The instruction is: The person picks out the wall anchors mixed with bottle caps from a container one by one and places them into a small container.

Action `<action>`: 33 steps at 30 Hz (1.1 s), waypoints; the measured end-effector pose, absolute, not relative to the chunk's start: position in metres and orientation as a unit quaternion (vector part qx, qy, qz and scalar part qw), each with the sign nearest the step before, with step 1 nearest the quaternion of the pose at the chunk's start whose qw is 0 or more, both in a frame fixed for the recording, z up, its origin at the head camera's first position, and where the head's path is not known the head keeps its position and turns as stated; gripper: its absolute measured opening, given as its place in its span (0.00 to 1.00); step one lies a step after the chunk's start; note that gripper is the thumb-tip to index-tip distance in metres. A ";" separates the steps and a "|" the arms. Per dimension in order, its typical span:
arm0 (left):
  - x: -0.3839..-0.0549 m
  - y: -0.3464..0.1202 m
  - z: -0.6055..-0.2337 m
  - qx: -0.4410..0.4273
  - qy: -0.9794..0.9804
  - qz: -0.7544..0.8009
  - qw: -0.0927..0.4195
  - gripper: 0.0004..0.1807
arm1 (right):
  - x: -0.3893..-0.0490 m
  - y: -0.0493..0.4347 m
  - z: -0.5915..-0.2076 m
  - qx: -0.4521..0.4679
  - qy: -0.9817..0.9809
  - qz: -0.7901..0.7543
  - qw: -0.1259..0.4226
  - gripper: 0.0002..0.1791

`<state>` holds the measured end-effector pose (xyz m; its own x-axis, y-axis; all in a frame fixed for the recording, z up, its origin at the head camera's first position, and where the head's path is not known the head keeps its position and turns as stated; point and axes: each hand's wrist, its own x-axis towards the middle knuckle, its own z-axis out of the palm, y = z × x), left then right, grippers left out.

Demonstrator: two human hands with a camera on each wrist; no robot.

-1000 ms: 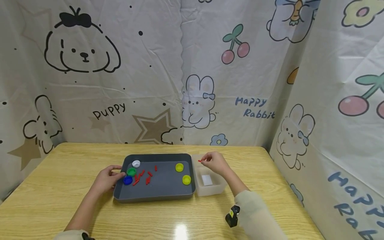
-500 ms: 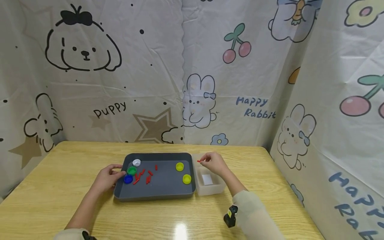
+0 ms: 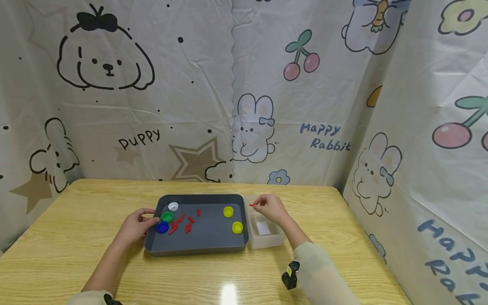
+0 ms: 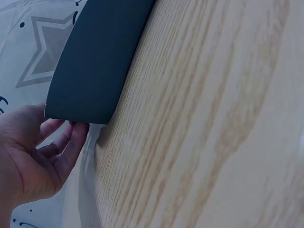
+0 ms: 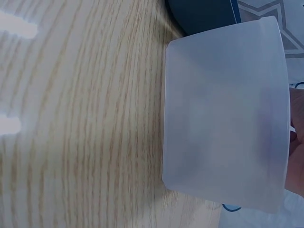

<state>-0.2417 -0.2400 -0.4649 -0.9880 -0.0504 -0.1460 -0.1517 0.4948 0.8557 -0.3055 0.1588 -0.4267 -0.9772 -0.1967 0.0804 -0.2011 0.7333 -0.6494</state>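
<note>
My left hand (image 3: 135, 226) grips the left rim of a dark grey tray (image 3: 213, 245), thumb over the edge and fingers against the outer wall. In the left wrist view, this hand (image 4: 40, 154) is at the tray's end (image 4: 95, 66). My right hand (image 3: 271, 207) pinches a small red stick (image 3: 252, 205) above the back of a translucent plastic box (image 3: 267, 242). In the right wrist view, the box wall (image 5: 223, 114) hides most of that hand (image 5: 297, 142). Several red sticks (image 3: 188, 228) lie loose in the tray's left half.
Along the tray's left side sit a white cap (image 3: 173, 206), a green cap (image 3: 167, 217) and a blue cap (image 3: 162, 227). Two yellow caps (image 3: 228, 212) sit at its right. A white rectangle (image 3: 263, 228) lies in the box. Printed fabric (image 3: 198, 84) hangs behind the wooden table (image 3: 183, 279).
My right hand has drifted very slightly left with the red stick still pinched, and its forearm has shifted a little left. My left hand stays on the tray rim.
</note>
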 end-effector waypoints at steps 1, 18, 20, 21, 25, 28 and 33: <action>-0.242 -0.240 -0.465 -0.059 0.863 0.499 0.051 0.30 | -0.305 0.159 -0.426 0.106 -0.931 0.349 0.003 0.03; -0.242 -0.240 -0.466 -0.065 0.861 0.501 0.054 0.31 | -0.306 0.160 -0.418 0.106 -0.932 0.347 0.015 0.05; -0.242 -0.240 -0.466 -0.068 0.861 0.502 0.053 0.31 | -0.305 0.159 -0.417 0.109 -0.931 0.347 0.015 0.05; -0.242 -0.240 -0.466 -0.067 0.861 0.502 0.054 0.31 | -0.305 0.158 -0.417 0.110 -0.931 0.347 0.017 0.05; -0.242 -0.240 -0.466 -0.065 0.860 0.504 0.053 0.30 | -0.305 0.155 -0.415 0.116 -0.931 0.347 0.019 0.05; -0.242 -0.241 -0.466 -0.062 0.860 0.503 0.053 0.31 | -0.305 0.152 -0.413 0.118 -0.929 0.350 0.018 0.04; -0.242 -0.240 -0.466 -0.061 0.860 0.503 0.053 0.31 | -0.304 0.146 -0.410 0.126 -0.928 0.351 0.015 0.04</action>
<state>-0.2422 -0.2404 -0.4657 -0.9869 -0.0513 -0.1531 -0.1586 0.4866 0.8591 -0.3035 0.1456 -0.4099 -0.9680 -0.2223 0.1165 -0.2438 0.7223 -0.6472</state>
